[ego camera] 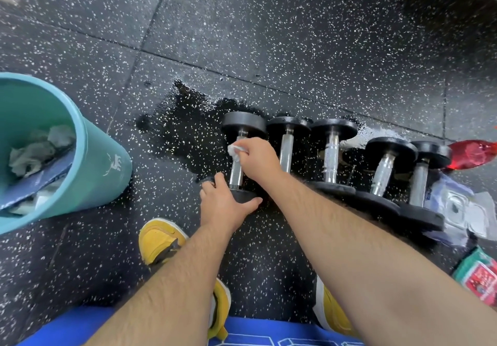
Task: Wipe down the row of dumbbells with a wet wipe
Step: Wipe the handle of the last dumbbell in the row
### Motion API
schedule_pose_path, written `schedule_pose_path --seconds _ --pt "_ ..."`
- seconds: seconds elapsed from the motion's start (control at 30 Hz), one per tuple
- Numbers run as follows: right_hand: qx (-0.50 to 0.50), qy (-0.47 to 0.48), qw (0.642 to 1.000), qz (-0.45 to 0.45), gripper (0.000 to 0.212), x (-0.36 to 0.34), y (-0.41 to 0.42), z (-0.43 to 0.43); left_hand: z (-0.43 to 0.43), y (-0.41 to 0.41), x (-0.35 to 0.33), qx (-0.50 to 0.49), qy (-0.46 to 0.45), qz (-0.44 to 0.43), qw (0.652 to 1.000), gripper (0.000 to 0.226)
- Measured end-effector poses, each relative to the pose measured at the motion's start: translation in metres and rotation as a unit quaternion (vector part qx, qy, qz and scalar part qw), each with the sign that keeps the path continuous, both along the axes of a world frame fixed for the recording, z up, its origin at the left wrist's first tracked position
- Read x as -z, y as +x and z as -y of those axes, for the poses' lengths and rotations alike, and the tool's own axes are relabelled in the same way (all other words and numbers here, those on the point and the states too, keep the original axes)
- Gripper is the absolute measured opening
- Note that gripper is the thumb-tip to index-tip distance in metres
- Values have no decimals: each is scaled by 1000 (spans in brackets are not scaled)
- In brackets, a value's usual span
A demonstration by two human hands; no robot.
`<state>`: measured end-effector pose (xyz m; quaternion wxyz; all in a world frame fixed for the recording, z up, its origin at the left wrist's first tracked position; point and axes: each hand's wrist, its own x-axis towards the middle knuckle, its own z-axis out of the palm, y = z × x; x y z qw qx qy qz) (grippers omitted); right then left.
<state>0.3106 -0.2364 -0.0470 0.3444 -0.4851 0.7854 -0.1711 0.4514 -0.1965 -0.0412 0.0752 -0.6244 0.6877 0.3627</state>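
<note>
Where we wipe: the chrome handle of the leftmost dumbbell [236, 173], centre of the frame.
Right hand [259, 157]: our fingers pinch the wet wipe [233, 152] against that handle.
Left hand [224, 203]: our fingers and thumb clamp its near plate.
Bin [94, 157]: teal, left of the frame, crumpled wipes inside.

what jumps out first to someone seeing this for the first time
Five black dumbbells lie in a row mid-frame; the right hand pinches a white wet wipe on the handle of the leftmost dumbbell while the left hand grips its near end. A dark wet patch stains the floor left of the row, and a teal bin of crumpled wipes stands far left.
</note>
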Motion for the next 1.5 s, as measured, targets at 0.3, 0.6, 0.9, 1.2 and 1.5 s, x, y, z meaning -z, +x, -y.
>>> schedule_pose_path --seconds 0.3,0.6,0.9,1.2,1.5 --pt "-19 -8 999 46 23 -13 1 -14 0 2 1 -7 6 -11 1000 117" --pt "-62 32 997 11 21 -14 8 -13 1 2 2 -8 4 -10 1000 115" --pt "-83 72 994 12 35 -16 10 -12 1 1 1 -8 4 -10 1000 114" --pt "-94 84 991 46 28 -25 8 -19 1 3 2 -12 5 -14 1000 116" --pt "-111 134 984 50 31 -21 13 -22 0 2 0 -7 0 -18 1000 114"
